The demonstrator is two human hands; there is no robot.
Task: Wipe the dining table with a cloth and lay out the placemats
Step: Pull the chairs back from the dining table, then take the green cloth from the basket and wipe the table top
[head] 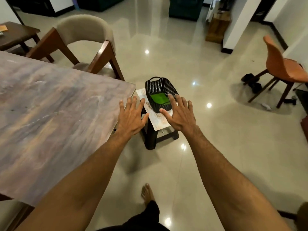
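The dining table [50,114] with a marbled purple-brown top fills the left side. Beside its right corner stands a small dark stool [158,130], and patterned placemats [157,120] lie on its seat. A black woven basket [160,90] sits on them with a green cloth [159,98] lying flat inside. My left hand [131,115] is stretched out with spread fingers above the table's corner and the stool's left edge. My right hand [180,113], fingers also spread, hovers over the basket's near right rim. Neither hand holds anything.
A beige upholstered chair with a wooden frame [83,45] stands at the table's far side. An orange chair [281,69] is at the right with dark shoes [251,82] under it. My bare foot [147,194] is on the glossy tiled floor.
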